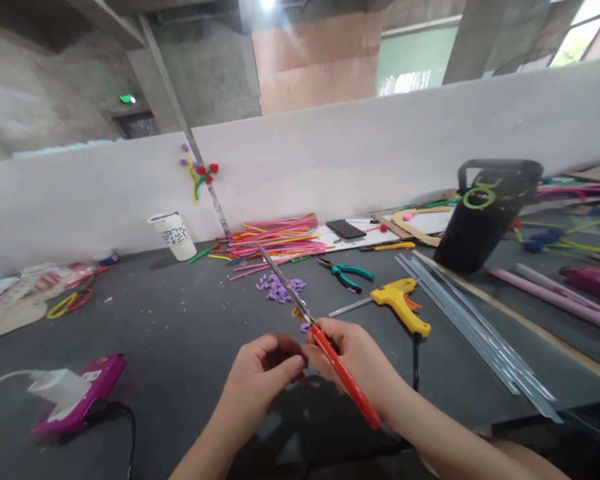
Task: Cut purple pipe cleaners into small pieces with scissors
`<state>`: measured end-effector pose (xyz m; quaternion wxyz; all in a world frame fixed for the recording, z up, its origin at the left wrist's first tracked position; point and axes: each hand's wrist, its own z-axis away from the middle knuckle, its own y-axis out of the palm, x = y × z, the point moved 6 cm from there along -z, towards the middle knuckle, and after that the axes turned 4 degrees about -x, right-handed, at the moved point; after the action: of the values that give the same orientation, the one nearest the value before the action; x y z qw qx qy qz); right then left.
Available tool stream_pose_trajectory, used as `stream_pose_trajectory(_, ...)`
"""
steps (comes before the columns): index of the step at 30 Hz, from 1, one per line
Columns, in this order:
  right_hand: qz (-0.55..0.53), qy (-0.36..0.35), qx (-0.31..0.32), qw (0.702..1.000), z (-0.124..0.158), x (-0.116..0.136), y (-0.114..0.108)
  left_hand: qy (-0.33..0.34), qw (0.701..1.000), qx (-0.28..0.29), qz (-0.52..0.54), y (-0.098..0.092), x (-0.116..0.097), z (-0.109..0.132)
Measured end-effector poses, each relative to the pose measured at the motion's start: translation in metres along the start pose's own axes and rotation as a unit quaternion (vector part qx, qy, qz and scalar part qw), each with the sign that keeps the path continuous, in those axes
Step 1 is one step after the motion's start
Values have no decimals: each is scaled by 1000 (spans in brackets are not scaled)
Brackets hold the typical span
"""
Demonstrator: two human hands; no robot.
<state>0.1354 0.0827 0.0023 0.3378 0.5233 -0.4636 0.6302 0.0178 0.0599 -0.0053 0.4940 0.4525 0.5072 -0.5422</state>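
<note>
My right hand (353, 353) is closed around a pair of scissors (347, 381) with red handles, whose blades point up and to the left over the table. My left hand (267, 367) is curled just beside it, thumb and fingers pinched together near the right fingertips; whatever it may hold is too small or hidden to make out. Beyond the blades lies a pile of short purple pieces (276, 291). One more purple piece (304, 327) shows by my right fingers. A yellow loop (297, 313) sits behind the scissors, partly covered.
A yellow glue gun (400, 305), pliers (347, 272) and clear glue sticks (473, 327) lie to the right. Behind are colored pipe cleaners (275, 239), a phone (347, 229), a white cup (174, 236) and a black bottle (487, 217). A purple power strip (103, 377) is at left.
</note>
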Motion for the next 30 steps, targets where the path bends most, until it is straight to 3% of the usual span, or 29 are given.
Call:
stream_pose_trajectory(5, 21, -24, -17, 999, -2, 0, 0, 41, 996, -20, -75, 2, -2, 0)
stream_pose_trajectory(9, 83, -78, -35, 993, 0, 6, -6, 23, 998, -62, -4, -6, -3, 2)
stream_pose_trajectory(14, 303, -149, -64, 939, 11, 14, -11, 38, 975, -133, 176, -30, -10, 5)
stream_pose_trajectory(18, 406, -174, -51, 896, 16, 8, -5, 50, 958, -162, 231, -41, -15, 10)
stream_pose_trajectory(30, 445, -194, -29, 874, 18, 1, 6, 87, 951, -169, 244, -48, -22, 13)
